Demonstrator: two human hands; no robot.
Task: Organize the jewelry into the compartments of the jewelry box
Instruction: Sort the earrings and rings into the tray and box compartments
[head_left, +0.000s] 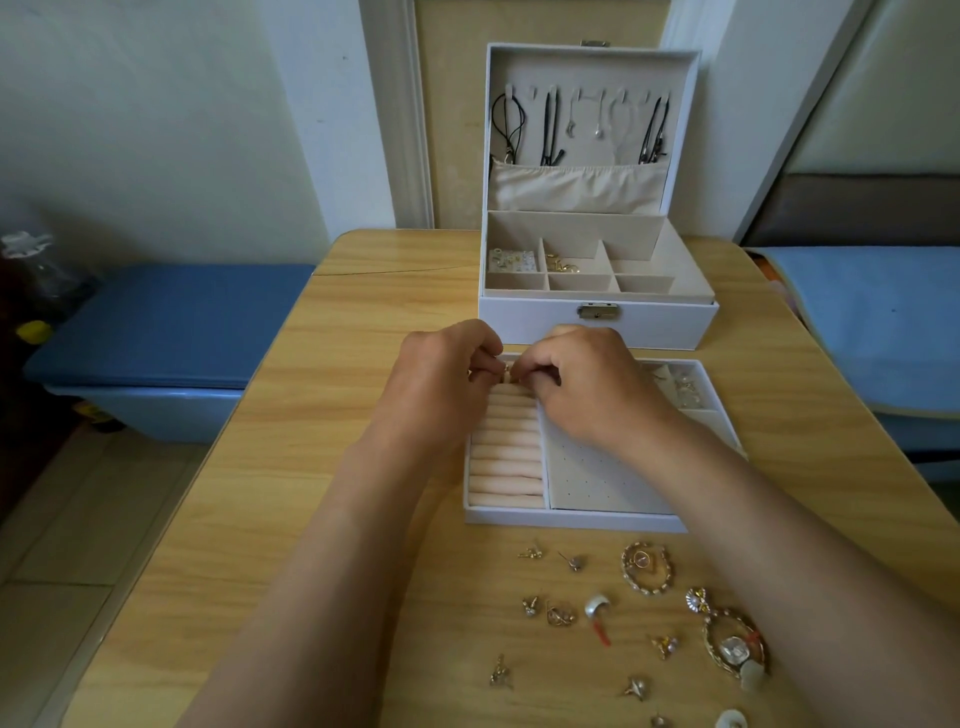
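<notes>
pinching a small gold ring between both hands' fingertips; left hand, right hand.

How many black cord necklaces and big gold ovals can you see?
Black cord necklaces, hanging in the lid: 3
Big gold ovals, on the table: 2
Total: 5
</notes>
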